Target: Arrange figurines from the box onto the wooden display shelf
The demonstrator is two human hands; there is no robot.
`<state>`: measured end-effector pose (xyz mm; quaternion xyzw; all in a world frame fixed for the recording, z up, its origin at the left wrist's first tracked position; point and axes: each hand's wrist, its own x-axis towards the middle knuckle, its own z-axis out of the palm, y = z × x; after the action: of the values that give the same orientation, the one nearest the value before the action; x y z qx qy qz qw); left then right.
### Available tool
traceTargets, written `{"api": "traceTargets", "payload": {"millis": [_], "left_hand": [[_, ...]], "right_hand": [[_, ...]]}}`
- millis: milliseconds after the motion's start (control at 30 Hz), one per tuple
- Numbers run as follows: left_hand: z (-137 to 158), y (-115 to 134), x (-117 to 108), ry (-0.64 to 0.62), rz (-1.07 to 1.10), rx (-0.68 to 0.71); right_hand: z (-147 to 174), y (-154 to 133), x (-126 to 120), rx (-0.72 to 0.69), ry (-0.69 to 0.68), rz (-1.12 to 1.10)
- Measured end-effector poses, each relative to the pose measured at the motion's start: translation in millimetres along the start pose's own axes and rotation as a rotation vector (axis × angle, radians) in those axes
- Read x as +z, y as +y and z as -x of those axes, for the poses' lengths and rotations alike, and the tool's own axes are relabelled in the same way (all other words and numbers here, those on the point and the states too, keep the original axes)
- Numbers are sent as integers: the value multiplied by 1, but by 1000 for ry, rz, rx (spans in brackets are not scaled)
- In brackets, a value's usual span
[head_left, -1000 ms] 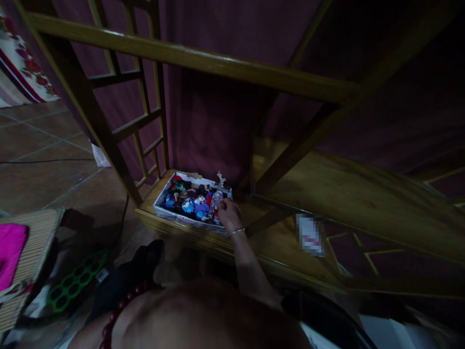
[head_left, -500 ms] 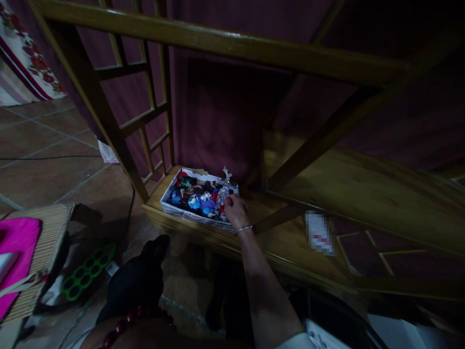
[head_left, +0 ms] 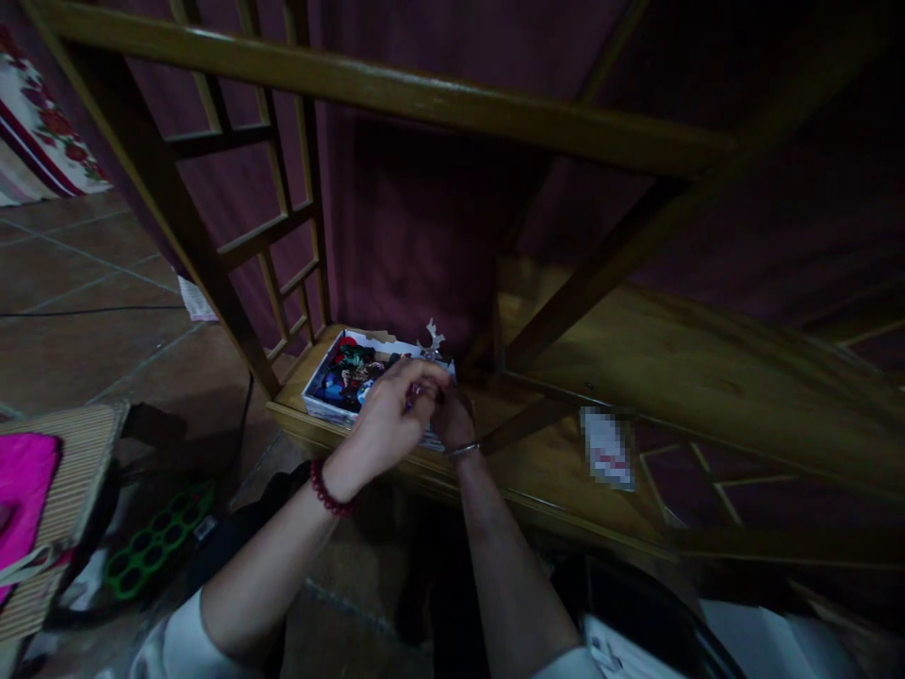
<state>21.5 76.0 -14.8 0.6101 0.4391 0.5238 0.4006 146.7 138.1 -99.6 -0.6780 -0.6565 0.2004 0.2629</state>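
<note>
A shallow white cardboard box full of small colourful figures and trinkets sits on the wooden ledge. Over its right half, my left hand, with a dark red bead bracelet, reaches in with curled fingers meeting my right hand. My right hand, with a thin silver bracelet, is bent at the box's right end, its fingers partly hidden behind the left. Something small and purplish shows between the fingertips, too dim to name. Just behind the hands rises a clear piece with antler-shaped prongs; its lower part is covered.
A wooden frame rail crosses above the box, with lattice at its left. A pale packet lies on the ledge to the right. On the floor are a green tray with round holes and a woven-topped stool bearing pink cloth.
My left hand has come up from the lower left to meet my right hand over the box. The right hand stays at the box's right end. The view has shifted slightly.
</note>
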Motion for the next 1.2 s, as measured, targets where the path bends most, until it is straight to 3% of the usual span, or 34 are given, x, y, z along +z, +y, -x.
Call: {"api": "traceTargets", "payload": {"millis": [67,133,233,567,1200], "left_hand": [[-15,-38,7,160,-137,-93],[-21,-69,9,227,-200,-169],[-22,-92,10,155,-180,-191],[-24,-107,19,44,-95,-161],[-19,-112,18,80,-86,-74]], "right_hand": [[1,-3,-2,2,-14,35],[2,-5,-2,1,-24,79],[2,-6,-2,-20,3,116],[7,-2,-1,-77,-50,131],[6,-3,5,-106,-23,24]]}}
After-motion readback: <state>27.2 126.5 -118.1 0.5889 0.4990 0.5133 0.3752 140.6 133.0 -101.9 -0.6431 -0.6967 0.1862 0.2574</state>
